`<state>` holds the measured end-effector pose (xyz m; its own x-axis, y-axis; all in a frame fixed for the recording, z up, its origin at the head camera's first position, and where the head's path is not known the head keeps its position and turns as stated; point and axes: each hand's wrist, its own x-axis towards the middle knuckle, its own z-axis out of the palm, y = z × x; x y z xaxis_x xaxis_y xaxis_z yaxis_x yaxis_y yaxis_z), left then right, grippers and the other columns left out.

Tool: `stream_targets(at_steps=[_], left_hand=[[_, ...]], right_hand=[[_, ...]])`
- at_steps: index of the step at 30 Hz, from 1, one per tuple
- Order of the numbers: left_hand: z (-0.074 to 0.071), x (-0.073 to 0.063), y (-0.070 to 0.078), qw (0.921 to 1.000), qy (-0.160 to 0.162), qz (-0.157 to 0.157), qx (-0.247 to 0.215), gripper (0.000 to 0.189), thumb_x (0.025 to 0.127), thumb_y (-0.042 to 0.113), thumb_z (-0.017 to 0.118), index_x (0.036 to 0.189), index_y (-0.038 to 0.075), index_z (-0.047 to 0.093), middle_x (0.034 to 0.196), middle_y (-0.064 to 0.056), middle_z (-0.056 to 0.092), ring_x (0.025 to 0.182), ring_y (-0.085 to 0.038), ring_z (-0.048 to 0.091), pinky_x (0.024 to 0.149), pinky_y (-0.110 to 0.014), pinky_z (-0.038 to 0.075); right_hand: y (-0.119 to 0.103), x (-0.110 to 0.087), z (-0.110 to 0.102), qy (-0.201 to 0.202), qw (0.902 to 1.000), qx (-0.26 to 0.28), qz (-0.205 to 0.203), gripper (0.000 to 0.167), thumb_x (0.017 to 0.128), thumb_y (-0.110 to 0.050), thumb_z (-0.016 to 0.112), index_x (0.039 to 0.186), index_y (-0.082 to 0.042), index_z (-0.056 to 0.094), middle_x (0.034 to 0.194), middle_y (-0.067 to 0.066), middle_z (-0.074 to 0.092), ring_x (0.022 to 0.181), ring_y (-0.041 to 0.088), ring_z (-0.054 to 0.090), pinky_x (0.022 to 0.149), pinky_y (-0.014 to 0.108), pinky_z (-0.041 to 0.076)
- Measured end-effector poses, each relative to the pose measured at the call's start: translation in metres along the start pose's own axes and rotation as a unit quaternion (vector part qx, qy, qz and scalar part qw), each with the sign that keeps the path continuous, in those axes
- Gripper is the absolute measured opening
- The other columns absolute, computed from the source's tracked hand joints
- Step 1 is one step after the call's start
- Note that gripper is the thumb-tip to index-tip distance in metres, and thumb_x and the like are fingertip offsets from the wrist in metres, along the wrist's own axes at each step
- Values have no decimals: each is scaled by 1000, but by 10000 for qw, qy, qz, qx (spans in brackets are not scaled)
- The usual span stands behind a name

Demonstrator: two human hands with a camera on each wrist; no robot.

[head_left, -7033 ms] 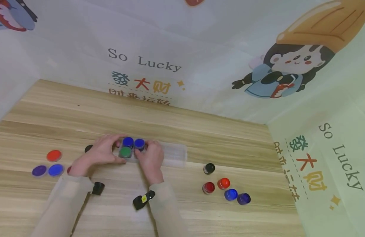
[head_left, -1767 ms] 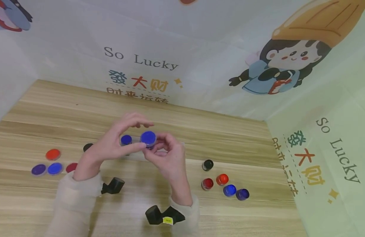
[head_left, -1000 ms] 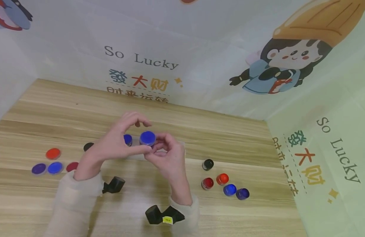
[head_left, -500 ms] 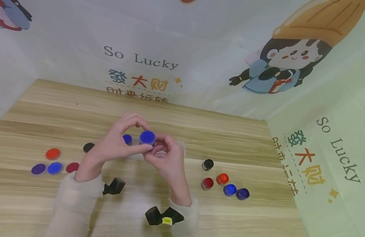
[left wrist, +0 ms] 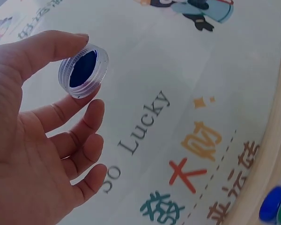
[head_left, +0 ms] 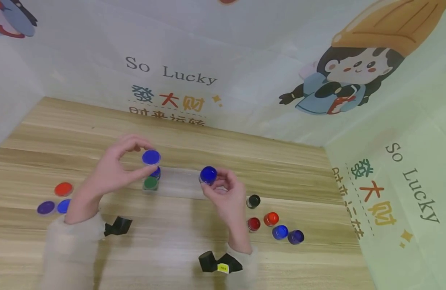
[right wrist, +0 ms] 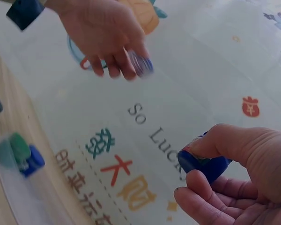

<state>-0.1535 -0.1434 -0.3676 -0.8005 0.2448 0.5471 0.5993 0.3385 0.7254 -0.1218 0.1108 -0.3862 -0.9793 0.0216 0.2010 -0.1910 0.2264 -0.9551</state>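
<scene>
My left hand (head_left: 105,171) pinches a round blue lid (head_left: 151,157) between thumb and fingers. Its clear ridged wall and blue-stained inside show in the left wrist view. My right hand (head_left: 228,197) grips a small paint jar (head_left: 208,175), uncapped, with dark blue paint at its mouth. Thumb and fingers wrap the jar's side in the right wrist view. Both hands are raised above the table, well apart. Below the left hand, a green-lidded jar (head_left: 150,183) and a blue-lidded jar (head_left: 155,172) stand at the left end of a clear plastic tray (head_left: 179,183).
Loose lids lie at the left: orange-red (head_left: 63,189), purple (head_left: 46,207) and blue (head_left: 63,206), the last partly covered by my left wrist. Right of my right hand stand several uncapped jars, among them black (head_left: 253,201), dark red (head_left: 253,224) and purple (head_left: 296,237). A printed cloth wall borders the table.
Seven seconds ago the jar was at the tray. My hands then lifted it and held it together. Now the lid is off, the left hand has moved left with it, the right hand rightward with the jar.
</scene>
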Motion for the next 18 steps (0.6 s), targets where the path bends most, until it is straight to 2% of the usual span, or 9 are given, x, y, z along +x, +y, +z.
stream_targets(at_steps=[3,8,12,15,18], left_hand=[[-9,-5,-8,9998,58,-145,117,37,66,-11,76,99,1,63,101,1,61,95,-5,47,84,-21,35],[-22,-16,-28,9979,179,-543,317,35,70,-8,75,101,0,63,104,13,58,97,-2,46,83,-19,32],[-34,-27,-44,9917,303,-1119,547,34,73,-3,74,106,-1,63,104,24,53,96,0,43,81,-23,30],[-40,-35,-55,9838,294,-1611,725,34,77,3,73,110,-1,62,103,23,51,94,1,40,79,-28,29],[-45,-42,-64,9763,216,-1949,915,35,82,9,71,114,-2,60,106,10,52,95,-2,39,78,-31,29]], right_hand=[[9,0,-14,185,9998,-103,25,32,72,5,74,101,7,61,85,16,64,69,9,59,64,23,53],[21,0,-41,679,9966,-215,414,31,72,5,75,100,8,62,83,17,66,68,8,60,63,20,51],[30,-1,-64,1122,9910,-506,523,29,73,2,75,98,8,62,81,16,67,65,4,60,60,16,49],[39,-2,-79,1381,9863,-811,395,28,74,1,75,98,9,62,81,19,67,63,0,58,57,14,47],[48,-3,-93,1563,9814,-1075,307,28,75,0,75,98,10,62,83,23,67,63,-2,57,57,13,46]])
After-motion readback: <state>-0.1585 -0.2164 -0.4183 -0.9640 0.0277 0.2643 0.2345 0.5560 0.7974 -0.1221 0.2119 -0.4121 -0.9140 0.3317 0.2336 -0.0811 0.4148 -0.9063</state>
